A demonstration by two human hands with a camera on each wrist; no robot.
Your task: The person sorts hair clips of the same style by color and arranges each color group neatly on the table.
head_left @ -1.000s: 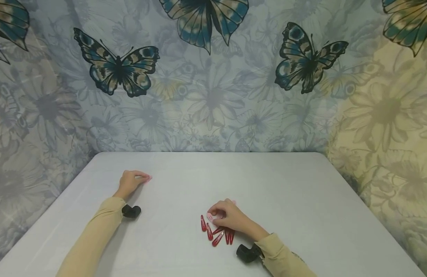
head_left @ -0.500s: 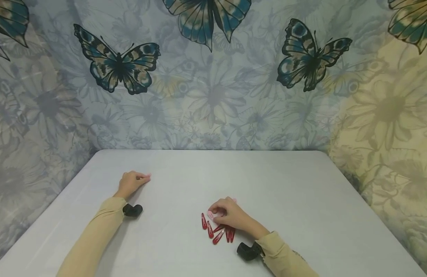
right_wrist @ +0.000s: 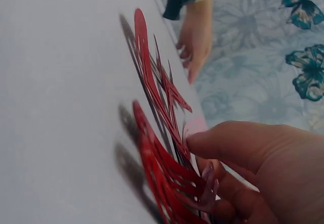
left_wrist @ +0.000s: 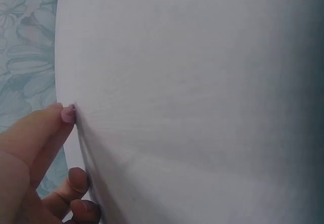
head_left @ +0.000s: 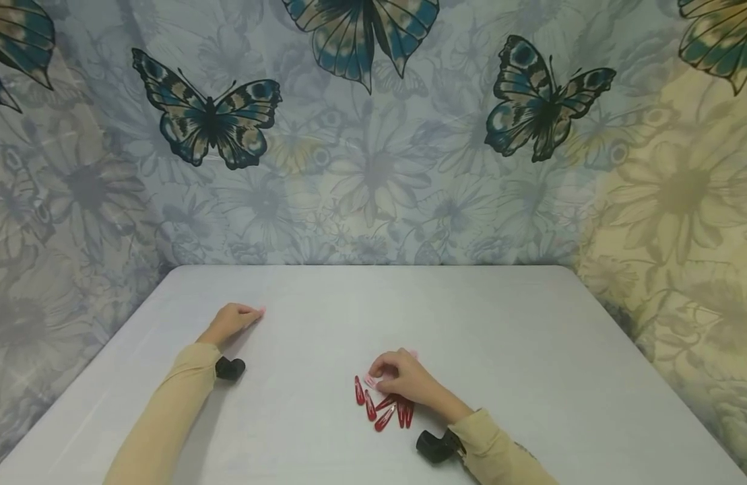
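My left hand (head_left: 230,321) pinches a small pink hair clip (left_wrist: 69,114) between thumb and forefinger at the table's far left; the fingers cover most of it. My right hand (head_left: 403,377) is low over a group of hair clips near the middle, its thumb and forefinger curved around a pink hair clip (head_left: 370,382). Whether they grip it cannot be told. More pink (head_left: 413,354) shows just beyond the knuckles. Several red snap hair clips (head_left: 384,419) lie fanned out in front of and left of this hand, partly under it. Close up, the right wrist view shows red clips (right_wrist: 147,57) beside the thumb.
Both hands are over a white table (head_left: 500,323). A butterfly-and-flower patterned cloth (head_left: 373,168) hangs behind it and along its sides. Black wrist cameras (head_left: 230,369) are worn below both hands, near the beige sleeves (head_left: 167,411).
The left hand has tilted slightly lower, with the pink hair clip still at its fingertips. The right hand has barely moved, and the red clips lie as before. The head view has shifted slightly.
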